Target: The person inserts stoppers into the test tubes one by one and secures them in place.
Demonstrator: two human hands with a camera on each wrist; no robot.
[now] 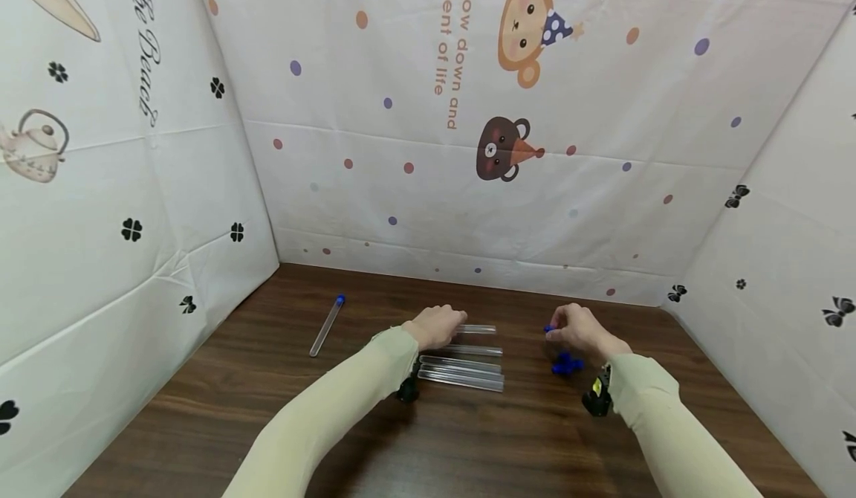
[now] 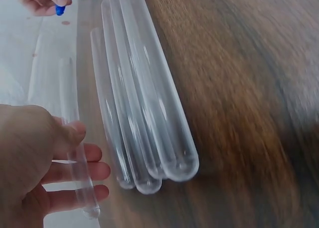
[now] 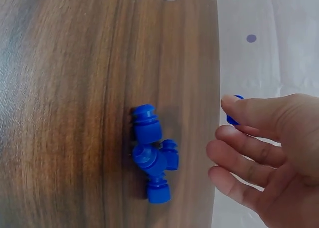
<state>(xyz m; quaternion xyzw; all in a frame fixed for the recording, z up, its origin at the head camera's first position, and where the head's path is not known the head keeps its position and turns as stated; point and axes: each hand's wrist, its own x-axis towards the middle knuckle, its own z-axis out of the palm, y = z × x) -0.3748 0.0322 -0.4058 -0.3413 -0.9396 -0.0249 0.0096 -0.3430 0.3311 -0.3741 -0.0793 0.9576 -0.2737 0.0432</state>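
My left hand grips a clear test tube between thumb and fingers; its rounded end shows below the fingers in the left wrist view. Beside it, several more clear test tubes lie side by side on the table. Between thumb and index finger, my right hand pinches a small blue stopper, partly covered by the thumb. A cluster of several ribbed blue stoppers lies on the table near that hand. The two hands are apart.
At the left of the dark wooden table lies a test tube capped with a blue stopper. White printed cloth walls stand behind the table and on both sides.
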